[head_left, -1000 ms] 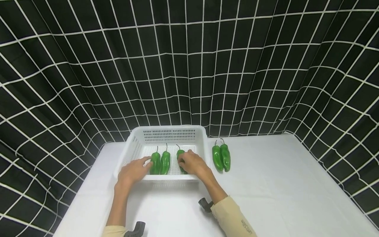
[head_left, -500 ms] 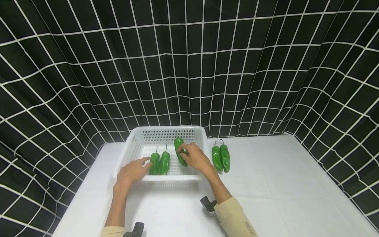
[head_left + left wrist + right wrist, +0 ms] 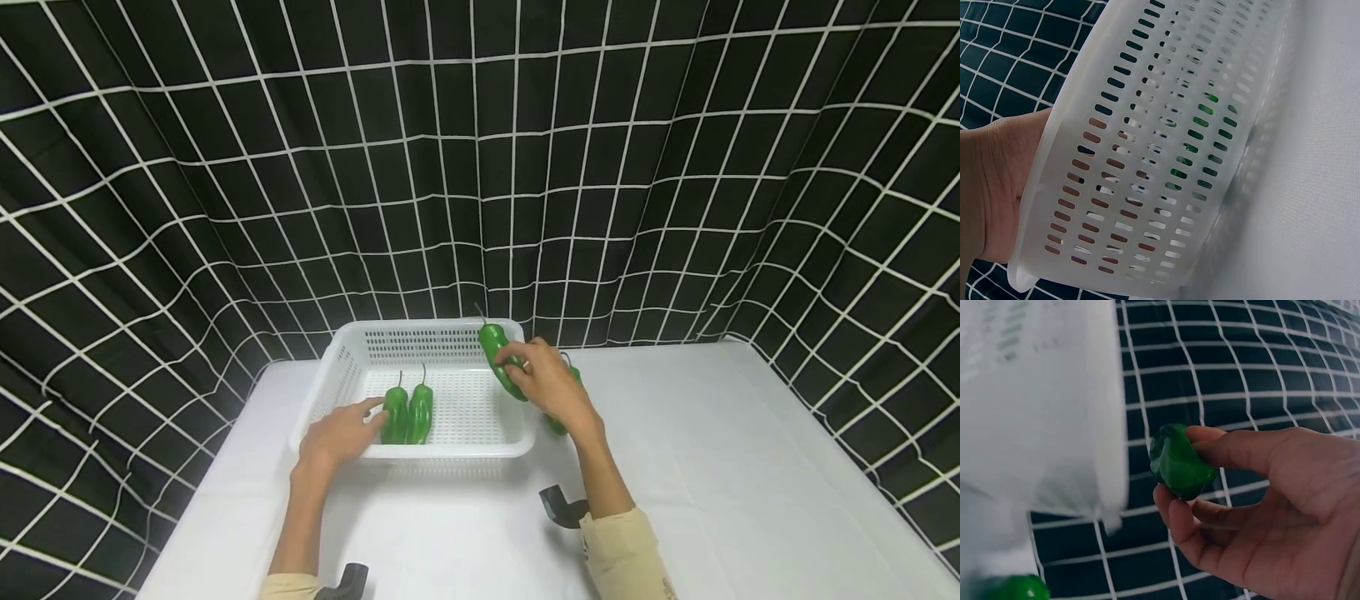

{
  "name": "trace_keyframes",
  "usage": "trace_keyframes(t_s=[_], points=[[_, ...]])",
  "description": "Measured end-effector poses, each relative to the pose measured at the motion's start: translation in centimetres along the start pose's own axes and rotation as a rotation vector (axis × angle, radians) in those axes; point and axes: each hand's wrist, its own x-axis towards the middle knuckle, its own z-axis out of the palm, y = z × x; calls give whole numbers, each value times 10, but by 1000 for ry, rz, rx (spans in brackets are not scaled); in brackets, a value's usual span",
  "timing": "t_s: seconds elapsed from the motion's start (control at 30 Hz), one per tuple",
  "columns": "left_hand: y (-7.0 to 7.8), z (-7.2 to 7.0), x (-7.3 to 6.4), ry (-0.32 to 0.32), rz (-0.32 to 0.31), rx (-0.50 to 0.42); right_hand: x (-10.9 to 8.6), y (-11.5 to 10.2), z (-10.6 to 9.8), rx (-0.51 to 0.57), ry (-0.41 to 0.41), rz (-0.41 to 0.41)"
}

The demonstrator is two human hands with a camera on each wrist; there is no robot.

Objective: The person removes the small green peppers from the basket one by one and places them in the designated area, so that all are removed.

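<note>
My right hand point(image 3: 546, 379) pinches a long green chili pepper point(image 3: 495, 343) above the right rim of the white perforated basket point(image 3: 420, 451). In the right wrist view, thumb and fingertips grip that green pepper point(image 3: 1179, 464) from both sides. My left hand point(image 3: 341, 435) reaches over the basket's front left rim, its fingers touching or very near the leftmost of two green peppers point(image 3: 394, 417) lying inside. A second pepper point(image 3: 421, 414) lies against it. The left wrist view shows the basket wall point(image 3: 1147, 150) hiding the fingers, with green showing through the slots.
Right of the basket, green peppers point(image 3: 557, 425) lie on the white tablecloth point(image 3: 712, 467), mostly hidden behind my right hand. A black curtain with a white grid point(image 3: 480, 167) hangs behind and at both sides of the table.
My right hand has lifted the third pepper off the basket floor and carried it up and right to above the right rim. My left hand has stayed in place.
</note>
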Motion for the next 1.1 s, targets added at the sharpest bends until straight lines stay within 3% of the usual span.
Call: trace_keyframes(t_s=[0.3, 0.5, 0.9, 1.1], points=[[3, -3, 1, 13, 9, 11, -6, 28, -34, -56, 61, 116], [2, -4, 0, 11, 10, 14, -10, 50, -46, -108, 62, 192], [-1, -2, 1, -1, 0, 4, -17, 97, -49, -184, -13, 445], [-1, -1, 1, -3, -4, 0, -19, 117, -42, -191, -19, 514]])
